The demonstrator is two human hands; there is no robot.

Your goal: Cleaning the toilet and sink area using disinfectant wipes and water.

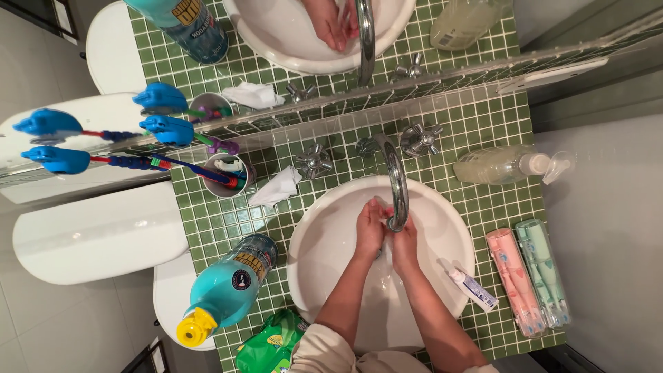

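Rubbing left hand (371, 224) against right hand (404, 242), fingers curled, holding nothing | under chrome tap (396, 181) | over white sink (324, 235) | small tube (474, 289) on rim | green tiled surface (476, 124)

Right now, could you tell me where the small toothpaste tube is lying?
In the head view, the small toothpaste tube lies on the sink's right rim, just right of the right hand and left of the pink toothbrush case.

Single head-worn view, aimed steeply down, close above round white basin (324, 235) set in green-tiled surface (476, 131); wall mirror (290, 76) along upper frame.
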